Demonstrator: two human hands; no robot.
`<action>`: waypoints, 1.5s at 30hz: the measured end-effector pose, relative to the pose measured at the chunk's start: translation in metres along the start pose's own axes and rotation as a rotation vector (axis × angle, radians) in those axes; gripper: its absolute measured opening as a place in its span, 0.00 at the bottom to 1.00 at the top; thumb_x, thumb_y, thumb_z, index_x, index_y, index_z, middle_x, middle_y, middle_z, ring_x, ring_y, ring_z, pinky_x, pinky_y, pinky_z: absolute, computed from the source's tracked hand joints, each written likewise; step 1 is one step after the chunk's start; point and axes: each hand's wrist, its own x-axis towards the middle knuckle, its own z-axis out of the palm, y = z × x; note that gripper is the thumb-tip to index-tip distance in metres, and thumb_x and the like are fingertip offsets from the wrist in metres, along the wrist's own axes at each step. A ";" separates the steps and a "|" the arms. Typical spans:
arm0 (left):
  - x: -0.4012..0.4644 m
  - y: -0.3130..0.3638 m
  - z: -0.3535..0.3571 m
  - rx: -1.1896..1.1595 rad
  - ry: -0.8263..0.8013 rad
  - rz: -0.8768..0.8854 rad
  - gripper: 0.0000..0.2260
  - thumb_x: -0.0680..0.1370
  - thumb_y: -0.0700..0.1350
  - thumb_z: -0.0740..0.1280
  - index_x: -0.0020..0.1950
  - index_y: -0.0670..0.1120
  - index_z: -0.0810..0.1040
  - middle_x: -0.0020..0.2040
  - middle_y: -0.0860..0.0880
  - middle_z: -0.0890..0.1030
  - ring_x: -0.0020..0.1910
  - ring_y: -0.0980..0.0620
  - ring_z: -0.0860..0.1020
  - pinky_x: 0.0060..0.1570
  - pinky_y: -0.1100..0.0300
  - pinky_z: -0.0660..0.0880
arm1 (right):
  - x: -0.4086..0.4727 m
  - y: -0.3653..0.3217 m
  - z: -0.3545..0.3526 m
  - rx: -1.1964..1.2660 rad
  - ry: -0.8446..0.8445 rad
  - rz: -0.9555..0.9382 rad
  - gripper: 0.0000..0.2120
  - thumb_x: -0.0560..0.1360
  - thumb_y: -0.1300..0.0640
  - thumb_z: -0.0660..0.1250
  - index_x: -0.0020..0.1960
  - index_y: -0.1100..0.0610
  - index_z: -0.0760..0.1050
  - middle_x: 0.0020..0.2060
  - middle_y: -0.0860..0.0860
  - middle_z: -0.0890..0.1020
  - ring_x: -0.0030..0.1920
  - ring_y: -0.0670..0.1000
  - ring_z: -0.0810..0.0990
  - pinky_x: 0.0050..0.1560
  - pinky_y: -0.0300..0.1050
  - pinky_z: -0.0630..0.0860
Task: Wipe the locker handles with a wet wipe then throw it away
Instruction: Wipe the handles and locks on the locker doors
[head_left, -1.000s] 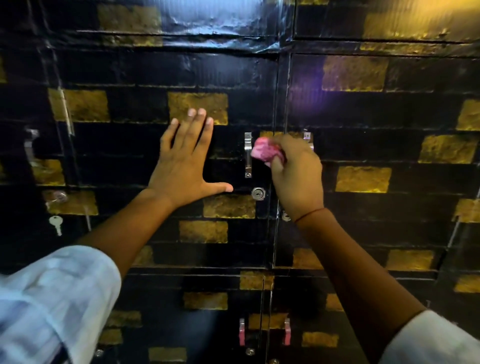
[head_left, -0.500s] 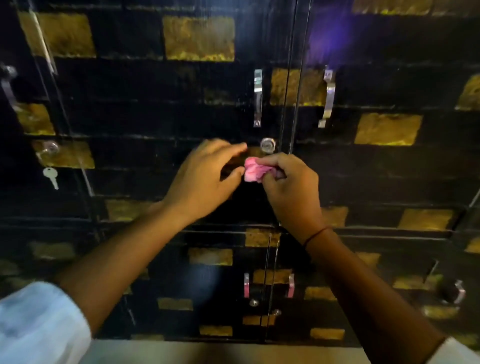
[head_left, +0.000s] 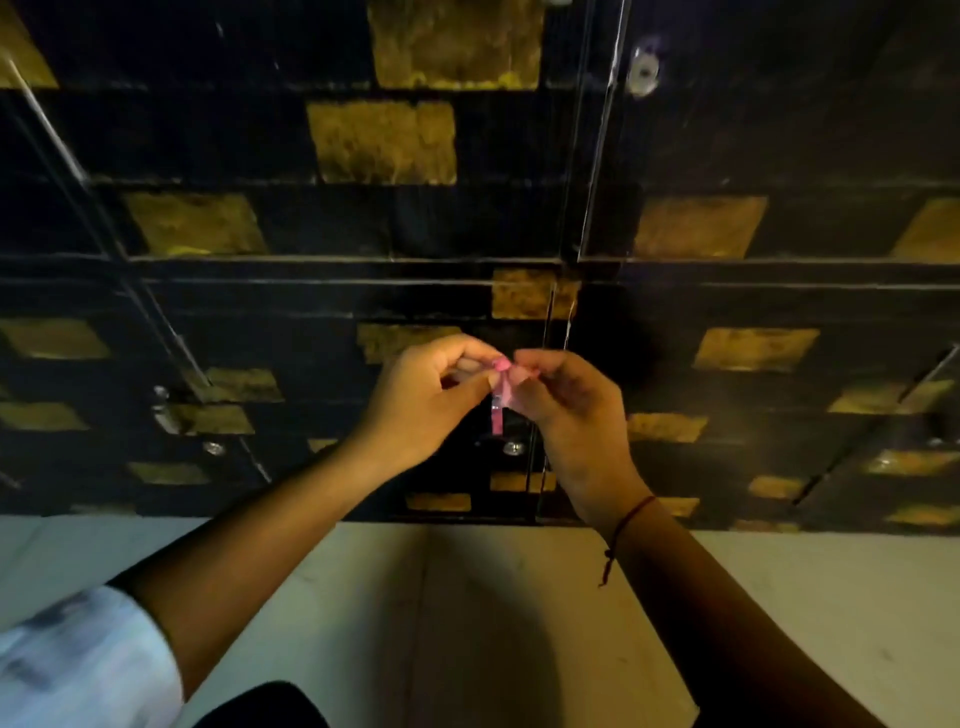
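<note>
Black-and-gold lockers (head_left: 363, 234) behind, two hands' fingers (head_left: 470, 387) pinch one pink wipe (head_left: 500, 395).

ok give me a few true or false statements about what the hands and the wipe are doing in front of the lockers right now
1. Both hands hold the pink wipe between them. True: the left hand and the right hand pinch it at the fingertips.
2. The left hand is pressed flat against a locker door. False: its fingers are curled in a grip on the wipe.
3. The wipe hangs down in a narrow strip below the fingertips. True.
4. The right wrist is bare. False: a red thread is tied around it.
5. The pale floor shows below the lockers. True.
6. The lockers are plain white. False: they are black with gold patches.
</note>
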 end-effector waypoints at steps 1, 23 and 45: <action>-0.004 -0.006 0.004 0.028 0.000 0.019 0.09 0.79 0.39 0.72 0.52 0.54 0.83 0.48 0.55 0.86 0.49 0.58 0.84 0.53 0.54 0.81 | -0.003 0.012 0.001 -0.027 0.038 -0.007 0.06 0.78 0.63 0.69 0.54 0.63 0.79 0.46 0.57 0.85 0.49 0.58 0.84 0.51 0.51 0.83; -0.007 -0.152 0.007 1.297 0.118 0.547 0.57 0.73 0.72 0.68 0.83 0.41 0.40 0.81 0.37 0.46 0.82 0.38 0.41 0.78 0.36 0.37 | 0.012 0.116 0.011 -0.448 0.110 -0.339 0.07 0.77 0.57 0.72 0.50 0.60 0.76 0.48 0.50 0.85 0.51 0.48 0.84 0.50 0.48 0.81; 0.009 -0.170 0.024 1.371 0.203 0.523 0.56 0.75 0.76 0.59 0.80 0.42 0.29 0.79 0.40 0.46 0.76 0.44 0.23 0.72 0.36 0.27 | 0.004 0.170 -0.004 -0.849 0.128 -0.395 0.05 0.79 0.58 0.68 0.51 0.59 0.79 0.43 0.52 0.81 0.43 0.47 0.76 0.40 0.47 0.76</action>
